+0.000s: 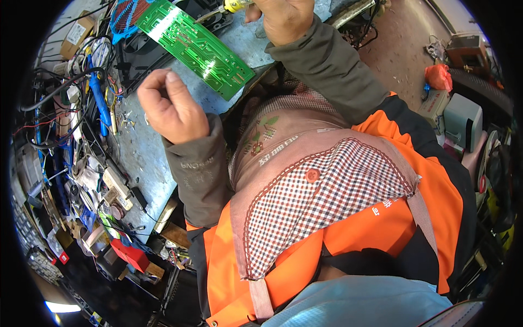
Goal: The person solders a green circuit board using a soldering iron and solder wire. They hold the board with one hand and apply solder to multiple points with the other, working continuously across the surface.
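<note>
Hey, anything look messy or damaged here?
Yes: a tangle of multicoloured cables crowds the left of the pale-blue bench top, small pale scraps strewn nearby, looking untidy. The rectangular green circuit board shows no obvious damage, though glare hides parts.

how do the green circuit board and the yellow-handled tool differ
The green circuit board is a broad, flat rectangle; the yellow-handled tool is slim, with a thin metal shaft. In the picture, the board slants down to the right, while the tool's shaft slants up to the right. The board shows nearly whole; the tool is cut by the upper edge. Both appear near the top.
</note>
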The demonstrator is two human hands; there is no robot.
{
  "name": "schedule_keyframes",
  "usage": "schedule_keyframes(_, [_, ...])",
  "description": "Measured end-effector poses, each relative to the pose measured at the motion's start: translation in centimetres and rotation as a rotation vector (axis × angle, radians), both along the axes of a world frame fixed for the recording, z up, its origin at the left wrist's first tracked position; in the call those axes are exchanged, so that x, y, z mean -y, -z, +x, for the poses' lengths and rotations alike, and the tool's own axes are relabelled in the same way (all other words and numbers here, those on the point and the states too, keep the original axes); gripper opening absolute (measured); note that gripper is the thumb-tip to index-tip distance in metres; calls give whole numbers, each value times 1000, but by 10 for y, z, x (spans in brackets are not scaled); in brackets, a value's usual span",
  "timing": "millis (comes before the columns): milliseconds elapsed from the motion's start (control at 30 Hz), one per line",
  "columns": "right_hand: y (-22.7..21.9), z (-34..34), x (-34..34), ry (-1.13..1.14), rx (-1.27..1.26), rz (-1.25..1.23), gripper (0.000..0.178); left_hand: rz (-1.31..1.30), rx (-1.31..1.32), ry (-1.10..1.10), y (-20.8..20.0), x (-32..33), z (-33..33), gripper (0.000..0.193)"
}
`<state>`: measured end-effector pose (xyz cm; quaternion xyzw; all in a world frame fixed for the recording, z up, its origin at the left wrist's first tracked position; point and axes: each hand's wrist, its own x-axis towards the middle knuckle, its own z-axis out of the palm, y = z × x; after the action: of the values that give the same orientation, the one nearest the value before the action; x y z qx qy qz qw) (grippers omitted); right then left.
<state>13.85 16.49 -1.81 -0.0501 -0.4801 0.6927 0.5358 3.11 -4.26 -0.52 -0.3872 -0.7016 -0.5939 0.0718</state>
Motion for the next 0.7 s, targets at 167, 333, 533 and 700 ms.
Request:
schedule_keyframes(167, [-3, 10, -1, -20, -40, -105, 12, -173, -349, 105, 6, 11, 37, 7])
schedule_keyframes(333, [-7, 42, 2, 28, 56, -102, 13, -228, -333, 152, 13, 16, 38, 12])
schedule_keyframes(533, [30, 72, 14, -146, 79, -133, 22, -242, -271, 125, 15, 13, 36, 10])
schedule_keyframes(700, [48, 86, 15, -102, 143, -68, 18, -213, -201, 170, 18, 11, 36, 11])
